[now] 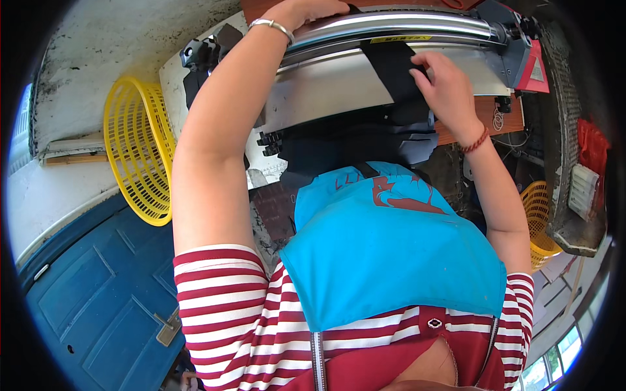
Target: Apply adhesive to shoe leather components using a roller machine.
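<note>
My left hand (pixel 312 9) reaches over the far side of a machine with a long shiny metal roller (pixel 404 25). Its fingertips are beside a small black piece (pixel 354 9); the picture's upper rim cuts off part of the hand, so its grip is hidden. My right hand (pixel 448 88) is held at the right edge of a black strip (pixel 394 68), thumb and forefinger apart. That strip comes from under the roller and slopes down over the metal plate (pixel 326 94). Several dark flat pieces (pixel 352 143) lie in a pile below the plate, in front of my blue apron (pixel 398 260).
At left stands a yellow plastic basket (pixel 140 150), above a blue door (pixel 98 293). Another yellow basket (pixel 538 228) is low at right. The machine's grey and red end housing (pixel 528 65) is at the right. Black knobs (pixel 268 143) stick out near the plate's left corner.
</note>
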Tool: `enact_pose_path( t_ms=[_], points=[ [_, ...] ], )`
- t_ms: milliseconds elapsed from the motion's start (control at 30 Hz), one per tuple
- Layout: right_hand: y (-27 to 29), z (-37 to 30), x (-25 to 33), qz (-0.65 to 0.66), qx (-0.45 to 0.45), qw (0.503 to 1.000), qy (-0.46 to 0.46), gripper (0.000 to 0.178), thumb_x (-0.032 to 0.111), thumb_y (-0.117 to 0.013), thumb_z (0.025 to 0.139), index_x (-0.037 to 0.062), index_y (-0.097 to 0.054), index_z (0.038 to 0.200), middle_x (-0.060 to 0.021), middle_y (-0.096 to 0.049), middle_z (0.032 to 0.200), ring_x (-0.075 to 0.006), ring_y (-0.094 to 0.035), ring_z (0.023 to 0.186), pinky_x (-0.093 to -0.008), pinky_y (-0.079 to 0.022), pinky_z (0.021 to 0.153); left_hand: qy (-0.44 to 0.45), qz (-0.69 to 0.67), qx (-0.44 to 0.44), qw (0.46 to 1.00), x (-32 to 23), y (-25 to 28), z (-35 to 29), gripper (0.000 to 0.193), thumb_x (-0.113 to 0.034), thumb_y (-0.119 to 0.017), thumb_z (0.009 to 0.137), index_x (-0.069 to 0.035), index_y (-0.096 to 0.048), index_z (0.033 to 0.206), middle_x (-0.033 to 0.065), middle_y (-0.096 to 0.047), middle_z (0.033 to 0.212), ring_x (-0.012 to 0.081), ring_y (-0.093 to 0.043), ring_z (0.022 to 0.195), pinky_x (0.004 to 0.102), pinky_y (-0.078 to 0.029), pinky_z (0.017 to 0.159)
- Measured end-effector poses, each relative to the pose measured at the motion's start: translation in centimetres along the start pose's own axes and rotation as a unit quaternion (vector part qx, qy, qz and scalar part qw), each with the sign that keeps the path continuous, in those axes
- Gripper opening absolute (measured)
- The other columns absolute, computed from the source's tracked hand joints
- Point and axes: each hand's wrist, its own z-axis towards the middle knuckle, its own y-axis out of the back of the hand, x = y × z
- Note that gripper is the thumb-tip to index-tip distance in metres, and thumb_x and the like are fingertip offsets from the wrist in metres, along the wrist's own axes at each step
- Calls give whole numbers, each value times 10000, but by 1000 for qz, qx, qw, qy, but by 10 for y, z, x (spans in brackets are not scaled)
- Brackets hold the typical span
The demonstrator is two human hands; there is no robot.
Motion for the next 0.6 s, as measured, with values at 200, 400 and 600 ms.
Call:
enact_pose_path(
  t_ms=[200, 400, 600],
  points=[
    [-50, -72, 22, 82, 106, 964, 230, 240, 157, -788, 822, 88, -682, 1026, -77, -639, 991, -262, -676, 862, -387, -551, 691, -35, -113, -140, 983, -33, 35, -16, 145, -161, -662, 939, -20, -625, 939, 61, -571, 741, 190, -543, 568, 330, -530, 511],
    [-139, -76, 30, -16, 149, 946, 287, 308, 279, -782, 817, 99, -688, 1049, -57, -605, 939, -240, -655, 838, -374, -532, 767, -64, -153, -229, 959, -70, 91, -60, 190, -163, -639, 947, 5, -615, 1032, 109, -587, 962, 246, -604, 805, 356, -574, 560],
    [-155, -80, 28, -24, 73, 928, 365, 205, 227, -718, 808, 108, -706, 974, -38, -575, 833, -205, -622, 779, -353, -508, 734, -117, -113, -277, 947, -70, 132, -101, 235, -106, -587, 970, 20, -614, 1167, 137, -608, 1073, 276, -617, 890, 402, -601, 681]
  ],
)
